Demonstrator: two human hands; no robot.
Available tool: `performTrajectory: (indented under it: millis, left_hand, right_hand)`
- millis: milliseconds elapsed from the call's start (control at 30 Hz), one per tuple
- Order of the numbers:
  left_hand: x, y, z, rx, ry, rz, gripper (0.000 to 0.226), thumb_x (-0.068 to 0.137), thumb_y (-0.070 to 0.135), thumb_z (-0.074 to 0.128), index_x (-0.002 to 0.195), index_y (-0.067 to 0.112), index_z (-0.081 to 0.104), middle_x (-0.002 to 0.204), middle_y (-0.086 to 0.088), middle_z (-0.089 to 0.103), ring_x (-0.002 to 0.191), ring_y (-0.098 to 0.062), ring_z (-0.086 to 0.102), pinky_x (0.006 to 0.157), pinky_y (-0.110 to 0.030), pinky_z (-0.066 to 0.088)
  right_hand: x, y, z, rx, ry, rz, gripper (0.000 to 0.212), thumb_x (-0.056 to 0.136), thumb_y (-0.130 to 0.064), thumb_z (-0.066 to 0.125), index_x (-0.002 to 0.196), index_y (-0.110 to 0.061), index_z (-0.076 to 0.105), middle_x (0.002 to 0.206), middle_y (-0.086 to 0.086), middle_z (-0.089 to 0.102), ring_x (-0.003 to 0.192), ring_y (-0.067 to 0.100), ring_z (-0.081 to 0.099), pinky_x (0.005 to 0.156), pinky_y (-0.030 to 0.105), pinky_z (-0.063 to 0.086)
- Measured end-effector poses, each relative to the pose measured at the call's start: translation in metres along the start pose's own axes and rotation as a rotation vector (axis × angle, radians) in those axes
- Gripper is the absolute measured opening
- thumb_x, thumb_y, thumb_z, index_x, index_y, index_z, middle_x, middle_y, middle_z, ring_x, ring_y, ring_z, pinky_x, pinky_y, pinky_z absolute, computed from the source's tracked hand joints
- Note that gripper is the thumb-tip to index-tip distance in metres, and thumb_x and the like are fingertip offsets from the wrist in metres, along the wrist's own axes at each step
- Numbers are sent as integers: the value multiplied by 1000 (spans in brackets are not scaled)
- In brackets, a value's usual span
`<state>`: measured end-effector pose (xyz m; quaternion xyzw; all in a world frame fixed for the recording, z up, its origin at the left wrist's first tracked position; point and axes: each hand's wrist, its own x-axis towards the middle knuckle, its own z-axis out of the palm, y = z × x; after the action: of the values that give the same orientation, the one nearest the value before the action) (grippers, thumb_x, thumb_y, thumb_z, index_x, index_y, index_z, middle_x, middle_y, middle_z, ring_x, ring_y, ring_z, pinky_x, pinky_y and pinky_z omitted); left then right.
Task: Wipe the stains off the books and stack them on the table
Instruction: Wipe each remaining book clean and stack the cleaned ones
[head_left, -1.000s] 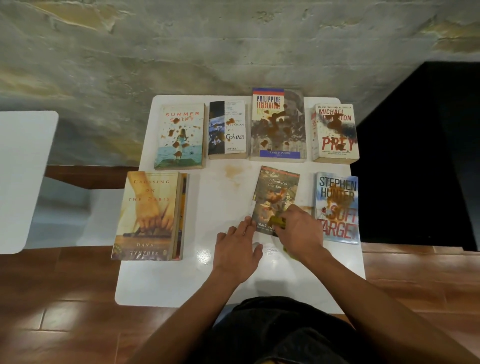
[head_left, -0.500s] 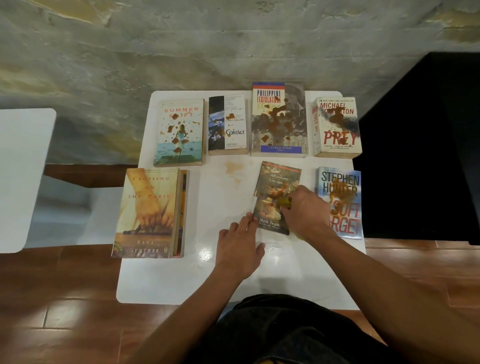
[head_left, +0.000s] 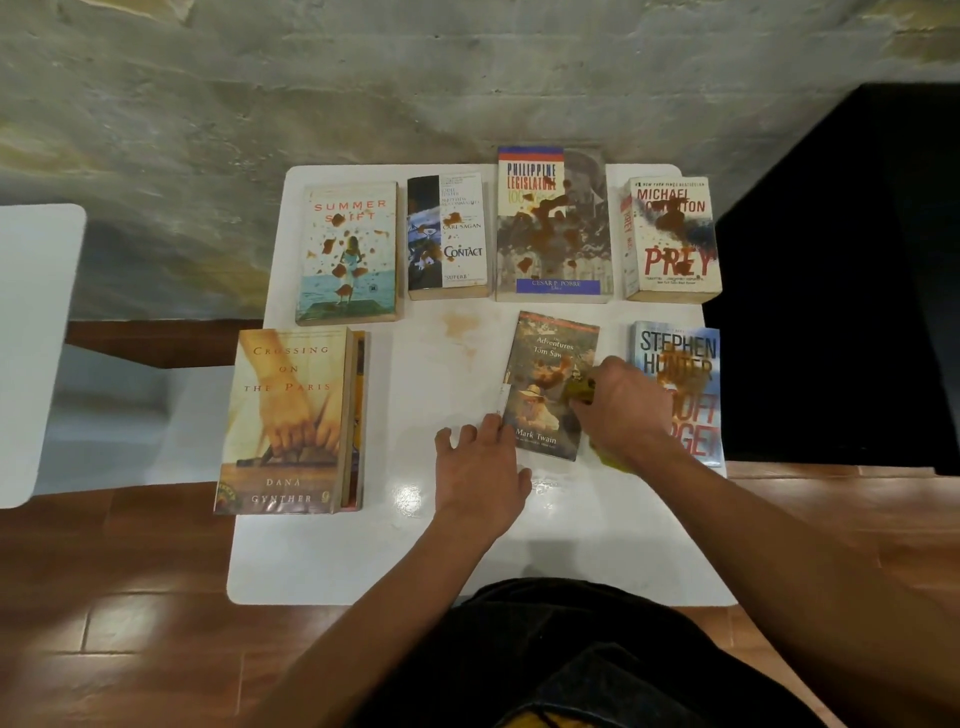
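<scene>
The Tom Sawyer book (head_left: 540, 400) lies tilted on the white table (head_left: 415, 561), brown stains near its middle. My right hand (head_left: 626, 410) grips a yellow-green cloth (head_left: 579, 391) and presses it on the book's right side. My left hand (head_left: 480, 462) rests flat on the table, fingertips touching the book's lower left corner. Stained books lie around: Soft Target (head_left: 685, 358) partly under my right hand, Prey (head_left: 672, 239), Philippine Legislature (head_left: 553, 226), Contact (head_left: 449, 236), Summer Shift (head_left: 348, 252). A stack topped by Crossing on the Paris (head_left: 288, 421) sits at the left.
A brown smear (head_left: 460, 327) marks the table between the rows of books. A rough concrete wall (head_left: 363, 78) rises behind the table. A second white table (head_left: 31, 353) stands to the left, and a dark opening (head_left: 857, 260) lies to the right.
My right hand has moved the cloth from the book's lower edge up to its middle right. My left hand stayed at the book's lower left corner.
</scene>
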<state>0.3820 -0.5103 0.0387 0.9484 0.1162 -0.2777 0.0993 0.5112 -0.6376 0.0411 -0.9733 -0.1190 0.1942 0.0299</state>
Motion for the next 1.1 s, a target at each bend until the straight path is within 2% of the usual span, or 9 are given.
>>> performTrajectory:
  millis: [167,300,467,667,733,833,967,1100]
  left_hand:
    - [1,-2,-3,2,-15,16,56,101,50,41,147,18,37,153,-1,33,133,-26,43,115,-48,22]
    - [0,-6,-1,-24,-25,19,59,101,50,41,151,19,32,159,0,27,137,-26,39,117,-48,20]
    - [-1,-8,3,-40,-27,27,63,101,50,43,153,19,28,161,0,23,138,-26,39,117,-48,21]
    - [-1,-11,7,-82,-6,20,59,101,47,46,151,19,31,158,0,26,135,-26,42,115,-46,25]
    - [0,-8,6,-79,-1,25,58,101,46,45,150,19,32,156,0,27,134,-25,42,115,-46,26]
    - [1,-6,7,-107,9,26,57,101,45,46,150,19,32,156,-1,27,134,-25,42,114,-45,29]
    - [1,-6,11,-201,27,35,55,101,40,50,150,20,32,157,1,27,131,-23,44,106,-39,39]
    - [2,-3,12,-226,55,20,50,102,40,48,147,21,38,149,2,35,127,-22,47,102,-37,42]
  right_hand:
    - [23,-7,-7,-10,23,36,27,92,-39,66,104,-15,58,78,-3,53,67,18,52,52,24,31]
    - [39,-13,-11,33,41,61,30,91,-38,69,106,-14,58,83,-2,54,73,20,53,63,30,42]
    - [45,-18,-8,59,62,81,34,89,-41,71,106,-14,59,87,0,63,74,20,56,64,31,47]
    - [14,-22,2,108,36,56,25,93,-41,67,105,-20,58,77,-8,52,69,13,52,55,25,36]
    - [0,-20,7,151,29,52,26,92,-41,68,102,-19,58,78,-7,55,68,12,52,54,25,35]
    - [-16,-19,17,143,3,13,28,92,-43,67,102,-19,58,88,-3,63,71,15,53,61,26,39]
    - [-17,-10,16,76,11,9,30,91,-46,66,101,-19,58,82,-4,59,68,16,52,59,26,37]
    - [-4,-5,6,56,10,61,31,92,-44,65,104,-17,57,85,-1,61,69,17,49,58,28,33]
